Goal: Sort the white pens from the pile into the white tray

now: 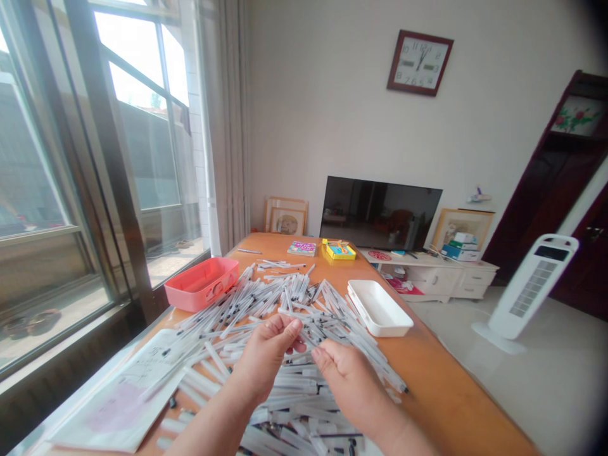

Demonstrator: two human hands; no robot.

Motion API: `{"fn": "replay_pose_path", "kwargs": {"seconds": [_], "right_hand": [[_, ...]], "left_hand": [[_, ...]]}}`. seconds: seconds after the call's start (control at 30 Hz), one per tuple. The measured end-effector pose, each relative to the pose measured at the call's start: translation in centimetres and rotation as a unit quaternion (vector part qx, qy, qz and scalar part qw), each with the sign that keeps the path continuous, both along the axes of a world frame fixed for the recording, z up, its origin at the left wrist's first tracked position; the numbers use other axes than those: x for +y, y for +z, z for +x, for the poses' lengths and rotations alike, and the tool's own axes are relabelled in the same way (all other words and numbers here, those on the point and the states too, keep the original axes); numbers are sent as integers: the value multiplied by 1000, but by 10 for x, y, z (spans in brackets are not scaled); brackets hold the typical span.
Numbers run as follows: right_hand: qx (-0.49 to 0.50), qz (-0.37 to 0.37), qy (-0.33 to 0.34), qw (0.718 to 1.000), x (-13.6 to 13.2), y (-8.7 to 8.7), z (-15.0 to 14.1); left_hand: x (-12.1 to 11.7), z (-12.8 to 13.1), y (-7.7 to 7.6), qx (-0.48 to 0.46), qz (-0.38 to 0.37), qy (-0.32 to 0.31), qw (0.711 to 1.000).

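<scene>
Clear plastic pen tubes (259, 297) lie loose across our table (446, 386), beside the red basket (190, 296) and white tray (394, 329); many seem left to handle. Our left hand (270, 348) and right hand (349, 367) bend their fingers above them; whether either grips one, we cannot tell.

The head view looks forward and down the table (437, 392).

free lane on tbl (432, 386) at r, nearside of white tray (387, 322); pen-tube pile (295, 291) ctr, red tray (190, 299) l in way
</scene>
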State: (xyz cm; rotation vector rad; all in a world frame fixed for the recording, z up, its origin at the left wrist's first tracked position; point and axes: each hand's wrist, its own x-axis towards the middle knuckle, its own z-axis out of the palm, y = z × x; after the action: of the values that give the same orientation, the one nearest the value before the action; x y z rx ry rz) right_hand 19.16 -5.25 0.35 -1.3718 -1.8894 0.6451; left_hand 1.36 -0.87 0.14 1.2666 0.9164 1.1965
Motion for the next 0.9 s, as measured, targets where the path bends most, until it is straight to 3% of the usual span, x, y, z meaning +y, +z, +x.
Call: {"fn": "replay_pose_path", "kwargs": {"seconds": [0.13,0.23,0.37,0.5,0.6,0.67,0.73,0.83,0.9], "right_hand": [[-113,74,-45,990,1,-3,-1],[-95,63,-39,993,1,-4,-1],[82,-77,25,993,1,-4,2],[274,-231,93,929,0,-3,6],[330,-268,118,898,0,-2,7],[306,-251,111,912,0,0,7],[243,-209,87,943,0,2,6],[119,-112,56,985,-1,4,5],[36,-39,31,998,-1,4,3]], "left_hand": [[-1,2,1,18,-20,19,999],[-1,2,3,52,-22,28,998],[-2,-1,4,56,7,-5,998],[-6,-6,8,28,33,-64,997],[-7,-10,11,41,45,-81,995],[-7,-10,12,63,48,-69,994],[-5,-9,11,83,51,-53,994],[-2,-7,7,120,58,-26,991],[0,-5,4,149,55,-2,987]]}}
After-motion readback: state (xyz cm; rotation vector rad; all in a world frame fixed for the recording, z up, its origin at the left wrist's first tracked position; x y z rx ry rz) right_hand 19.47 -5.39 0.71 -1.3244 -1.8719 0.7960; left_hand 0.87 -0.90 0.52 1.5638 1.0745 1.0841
